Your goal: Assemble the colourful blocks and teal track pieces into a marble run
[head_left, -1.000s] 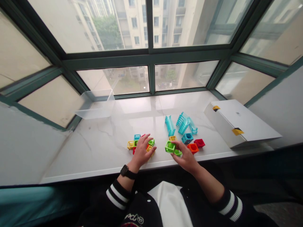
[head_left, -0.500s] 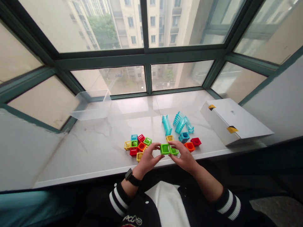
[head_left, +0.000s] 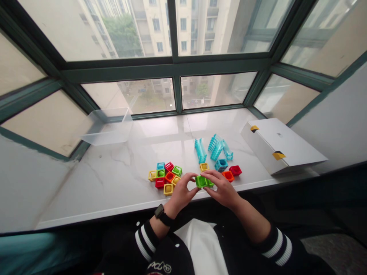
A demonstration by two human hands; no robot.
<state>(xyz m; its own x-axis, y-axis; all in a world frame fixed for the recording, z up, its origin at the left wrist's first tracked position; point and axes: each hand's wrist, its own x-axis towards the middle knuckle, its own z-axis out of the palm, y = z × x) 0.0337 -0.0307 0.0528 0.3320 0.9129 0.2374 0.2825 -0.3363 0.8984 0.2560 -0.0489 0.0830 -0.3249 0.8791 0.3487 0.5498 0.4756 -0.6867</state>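
Observation:
Between my two hands is a green toy block with a hollow face, held up near the front edge of the sill. Thumb and fingers of my left hand close on its left side. My right hand grips the right side, where more green shows behind the fingers; whether that is a second block joined on, I cannot tell. Just beyond the hands sits a yellow block. Right of them lie an orange block, a red block and a blue block.
Several coloured blocks cluster left of my hands. Translucent blue track pieces lie farther back. A clear plastic bin stands back left, a white box at right. Windows rise behind the marble sill.
My right fingers have moved left over the top of the green block and cover more of it. The whole view has shifted slightly; the other blocks stay in place.

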